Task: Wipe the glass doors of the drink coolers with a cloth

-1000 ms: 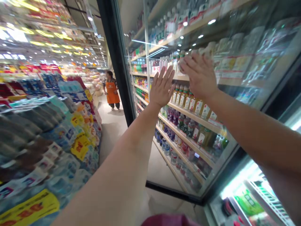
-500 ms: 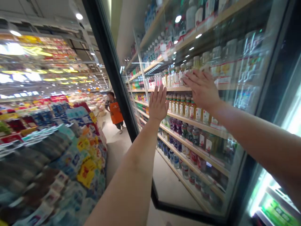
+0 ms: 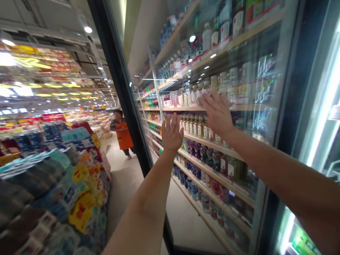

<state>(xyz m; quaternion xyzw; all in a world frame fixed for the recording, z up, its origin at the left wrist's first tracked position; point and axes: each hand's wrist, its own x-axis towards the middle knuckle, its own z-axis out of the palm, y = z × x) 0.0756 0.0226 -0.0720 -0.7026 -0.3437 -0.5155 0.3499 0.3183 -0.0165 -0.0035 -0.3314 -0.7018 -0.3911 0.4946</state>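
Forearms: two bare forearms (image 3: 148, 191) are extended forward, one from the lower edge of the view, one from the right edge
Left hand: bare left hand (image 3: 172, 136) is held upright, fingers straight and pointing up, palm turned to the glass; nothing is grasped
Right hand: bare right hand (image 3: 216, 111) is held higher and to the right, fingers extended and slanted left, palm likewise turned to the glass; nothing is grasped
Contact: both palms appear to be laid on the pane; how firmly they are pressed cannot be told
Door: tall clear glass door (image 3: 195, 152) with black frame (image 3: 127, 85) is found directly before both hands; small bright lights are mirrored in it
Cooler: white-lit cooler interior (image 3: 316, 117) is partly seen at the right edge; a bright green printed pack (image 3: 302, 241) is cut off at the lower corner
Floor stock: plastic-wrapped bottle packs (image 3: 57, 193) are stacked at the left; a yellow printed sign (image 3: 81, 212) is set among them
Shelving: pale wood-edged shelves (image 3: 217, 145) are visible in the glass; amber bottles with white labels (image 3: 195, 125) are lined up between the hands' level and darker purple bottles (image 3: 196, 150)
Aisle: a person in an orange apron (image 3: 124, 136) is seen well beyond the door frame, on pale flooring (image 3: 124, 177)
Ceiling: round white lamp (image 3: 88, 29) is noted overhead
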